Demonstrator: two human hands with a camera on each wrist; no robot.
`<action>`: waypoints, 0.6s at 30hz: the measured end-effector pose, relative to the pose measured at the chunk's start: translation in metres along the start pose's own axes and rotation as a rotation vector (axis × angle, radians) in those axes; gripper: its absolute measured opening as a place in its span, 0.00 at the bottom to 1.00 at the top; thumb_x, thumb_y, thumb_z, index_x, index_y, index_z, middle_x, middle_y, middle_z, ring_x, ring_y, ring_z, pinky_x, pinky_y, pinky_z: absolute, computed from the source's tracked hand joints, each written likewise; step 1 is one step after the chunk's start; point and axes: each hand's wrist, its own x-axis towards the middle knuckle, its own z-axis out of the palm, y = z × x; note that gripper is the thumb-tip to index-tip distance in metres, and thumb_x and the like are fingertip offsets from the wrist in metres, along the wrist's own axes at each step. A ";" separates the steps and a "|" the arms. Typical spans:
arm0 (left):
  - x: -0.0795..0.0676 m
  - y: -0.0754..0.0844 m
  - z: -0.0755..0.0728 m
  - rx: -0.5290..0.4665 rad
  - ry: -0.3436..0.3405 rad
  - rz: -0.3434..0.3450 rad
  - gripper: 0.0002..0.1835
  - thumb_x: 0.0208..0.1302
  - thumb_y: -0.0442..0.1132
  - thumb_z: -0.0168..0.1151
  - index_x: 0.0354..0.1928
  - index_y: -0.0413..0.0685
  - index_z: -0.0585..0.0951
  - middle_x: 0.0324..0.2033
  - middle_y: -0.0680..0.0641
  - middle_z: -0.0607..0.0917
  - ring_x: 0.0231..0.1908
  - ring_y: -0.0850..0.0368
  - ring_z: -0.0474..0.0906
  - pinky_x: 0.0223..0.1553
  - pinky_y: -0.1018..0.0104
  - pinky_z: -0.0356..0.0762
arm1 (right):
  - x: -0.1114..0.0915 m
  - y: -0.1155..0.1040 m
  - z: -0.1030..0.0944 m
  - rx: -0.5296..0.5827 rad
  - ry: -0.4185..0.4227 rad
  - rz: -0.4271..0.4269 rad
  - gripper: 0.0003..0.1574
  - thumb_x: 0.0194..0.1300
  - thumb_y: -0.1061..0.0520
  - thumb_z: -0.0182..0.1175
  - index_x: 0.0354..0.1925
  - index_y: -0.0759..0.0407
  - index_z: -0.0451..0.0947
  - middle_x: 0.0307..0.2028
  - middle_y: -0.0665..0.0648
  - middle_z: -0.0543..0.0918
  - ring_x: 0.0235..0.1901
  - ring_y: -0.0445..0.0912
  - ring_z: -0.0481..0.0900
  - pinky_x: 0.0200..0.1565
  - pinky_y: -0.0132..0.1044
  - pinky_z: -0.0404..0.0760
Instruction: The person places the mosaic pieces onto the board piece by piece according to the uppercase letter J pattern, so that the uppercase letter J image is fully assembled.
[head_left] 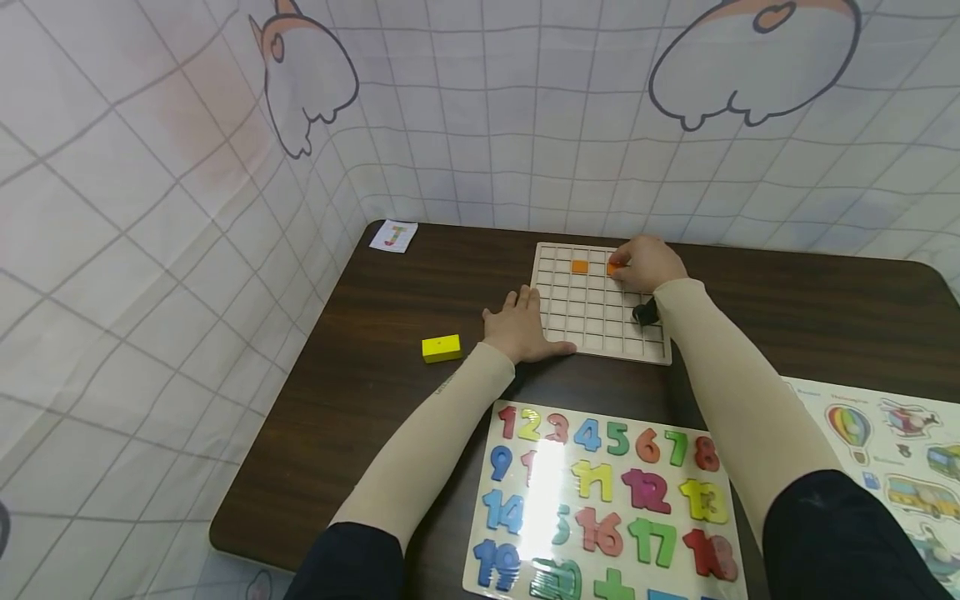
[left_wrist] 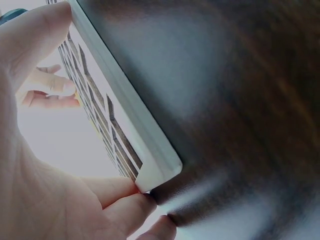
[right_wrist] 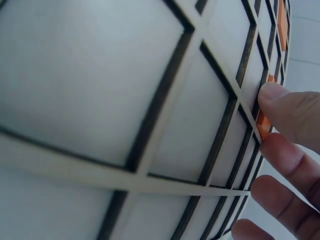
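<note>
Grid board (head_left: 585, 304), beneath the right hand (head_left: 651, 265) and touching the left hand (head_left: 522, 329), whose fingers are spread. Second orange tile (head_left: 580, 267), left of the right hand. Pinched orange tile (right_wrist: 263, 125), between right thumb and forefinger, apparently touching the board.

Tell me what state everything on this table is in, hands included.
Grid board: flat, mostly bare.
Left orange tile: on grid board, untouched.
Right orange tile: pinched; seating unclear.
Left hand: spread, touching grid board.
Right hand: pinching right orange tile.
Yellow block: lying apart, untouched.
Letter card: flat, face up.
Number board: flat, partly cropped.
Picture board: flat, partly cropped.
</note>
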 end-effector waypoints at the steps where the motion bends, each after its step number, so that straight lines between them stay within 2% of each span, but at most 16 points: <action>1: 0.000 0.000 0.000 0.001 -0.001 -0.001 0.65 0.57 0.83 0.55 0.84 0.48 0.47 0.84 0.46 0.51 0.83 0.45 0.52 0.75 0.31 0.61 | 0.000 0.000 0.000 0.002 0.000 0.000 0.23 0.74 0.55 0.62 0.64 0.59 0.82 0.65 0.65 0.82 0.66 0.64 0.77 0.62 0.63 0.77; 10: 0.006 -0.003 0.001 0.004 -0.005 0.001 0.66 0.57 0.83 0.55 0.84 0.49 0.46 0.85 0.46 0.49 0.83 0.46 0.51 0.75 0.31 0.61 | -0.010 0.010 -0.007 0.015 0.029 -0.011 0.24 0.75 0.54 0.62 0.65 0.60 0.80 0.63 0.68 0.80 0.61 0.64 0.78 0.59 0.63 0.79; 18: 0.011 -0.011 -0.001 -0.009 0.008 0.002 0.67 0.57 0.83 0.55 0.85 0.49 0.45 0.85 0.46 0.47 0.84 0.45 0.48 0.75 0.30 0.58 | -0.025 0.034 -0.024 -0.043 0.062 -0.053 0.19 0.76 0.53 0.62 0.59 0.60 0.84 0.55 0.66 0.86 0.51 0.60 0.83 0.52 0.59 0.81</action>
